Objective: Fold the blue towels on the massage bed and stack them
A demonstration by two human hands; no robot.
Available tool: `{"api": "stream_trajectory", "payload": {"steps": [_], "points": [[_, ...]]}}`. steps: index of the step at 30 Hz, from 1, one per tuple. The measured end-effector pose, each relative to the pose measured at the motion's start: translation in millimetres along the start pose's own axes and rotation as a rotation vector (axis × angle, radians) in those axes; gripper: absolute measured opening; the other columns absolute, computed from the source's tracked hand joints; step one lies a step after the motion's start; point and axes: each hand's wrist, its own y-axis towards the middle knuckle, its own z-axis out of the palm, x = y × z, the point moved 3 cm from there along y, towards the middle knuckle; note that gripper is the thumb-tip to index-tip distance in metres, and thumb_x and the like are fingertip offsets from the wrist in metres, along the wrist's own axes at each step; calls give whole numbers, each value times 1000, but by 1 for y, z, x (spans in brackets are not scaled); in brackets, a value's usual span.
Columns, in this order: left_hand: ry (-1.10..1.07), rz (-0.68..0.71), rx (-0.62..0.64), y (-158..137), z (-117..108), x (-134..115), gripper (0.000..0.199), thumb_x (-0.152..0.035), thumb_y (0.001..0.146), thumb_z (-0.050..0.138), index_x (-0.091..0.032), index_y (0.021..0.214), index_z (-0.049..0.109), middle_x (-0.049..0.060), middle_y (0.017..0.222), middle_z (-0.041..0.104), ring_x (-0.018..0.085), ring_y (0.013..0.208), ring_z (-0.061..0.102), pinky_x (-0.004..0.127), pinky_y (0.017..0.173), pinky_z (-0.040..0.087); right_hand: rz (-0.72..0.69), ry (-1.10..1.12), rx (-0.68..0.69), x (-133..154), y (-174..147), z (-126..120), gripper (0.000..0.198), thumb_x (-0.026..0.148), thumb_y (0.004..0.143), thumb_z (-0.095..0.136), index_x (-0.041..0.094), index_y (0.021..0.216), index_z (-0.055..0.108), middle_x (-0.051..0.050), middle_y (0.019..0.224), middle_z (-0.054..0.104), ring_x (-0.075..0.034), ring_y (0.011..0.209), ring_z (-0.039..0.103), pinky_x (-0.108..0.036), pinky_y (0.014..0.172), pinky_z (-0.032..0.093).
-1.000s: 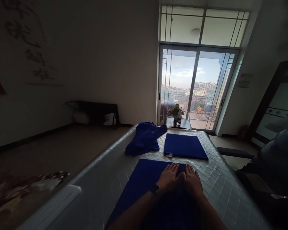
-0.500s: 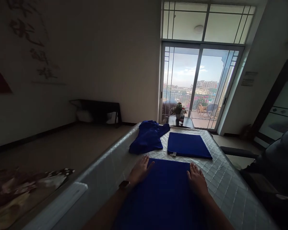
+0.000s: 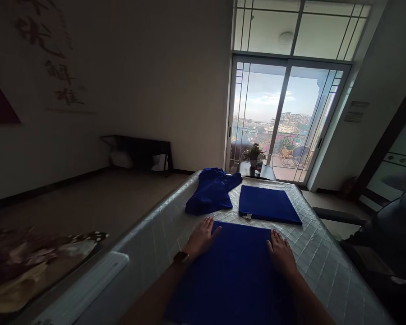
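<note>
A blue cloth [image 3: 237, 266], laid out flat in a rectangle, stretches toward me on the quilted silvery mattress [image 3: 325, 257]. My left hand [image 3: 203, 235] rests on its far left corner, fingers stretched out and thumb pointing inward. On the far right corner lies my right hand [image 3: 281, 249], also flat with fingers extended. Neither hand grips the fabric. Just beyond, a neatly folded blue cloth [image 3: 269, 204] with a small white tag lies at the right. Beside it on the left is a crumpled blue garment [image 3: 211, 192]. The near end of the flat cloth is in shadow.
A white strip-like object [image 3: 91, 284] lies along the mattress's left side. Beyond the far edge stands a small table [image 3: 267, 171] with a potted plant [image 3: 255, 154] and a bottle [image 3: 259, 162]. Patterned fabric [image 3: 23, 266] is at lower left; a dark chair [image 3: 389, 234] is at right.
The view has shifted slightly, so the scene sits a little farther right. Both hands stay flat at the cloth's far corners, and the cloths look unchanged.
</note>
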Motion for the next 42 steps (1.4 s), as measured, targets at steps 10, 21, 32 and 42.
{"api": "stream_trajectory", "payload": {"steps": [10, 21, 32, 42], "points": [[8, 21, -36, 3, 6, 5, 83, -68, 99, 15, -10, 152, 41, 15, 160, 38, 29, 150, 30, 44, 123, 23, 13, -38, 46, 1, -1, -5, 65, 41, 101, 17, 12, 159, 20, -4, 167, 17, -19, 154, 16, -42, 125, 10], [5, 27, -59, 0, 2, 1, 85, -67, 100, 14, -4, 151, 41, 18, 159, 38, 28, 150, 31, 44, 122, 25, -18, -61, 60, 2, -14, -12, 64, 39, 101, 16, 13, 159, 22, -5, 167, 17, -23, 154, 14, -45, 124, 13], [-9, 81, -218, 2, 7, 8, 75, -61, 103, 23, -6, 149, 44, 19, 158, 41, 28, 150, 32, 46, 121, 32, 15, 19, 114, 10, -27, -14, 70, 48, 101, 16, 8, 159, 17, -7, 167, 13, -22, 155, 9, -43, 125, 8], [-107, 311, -29, -32, -18, -87, 60, -57, 103, 31, -18, 143, 54, 9, 148, 57, 24, 136, 52, 39, 114, 43, 14, 75, 124, 12, -31, -20, 70, 46, 101, 17, 7, 159, 16, -10, 167, 14, -23, 155, 9, -44, 125, 6]]}}
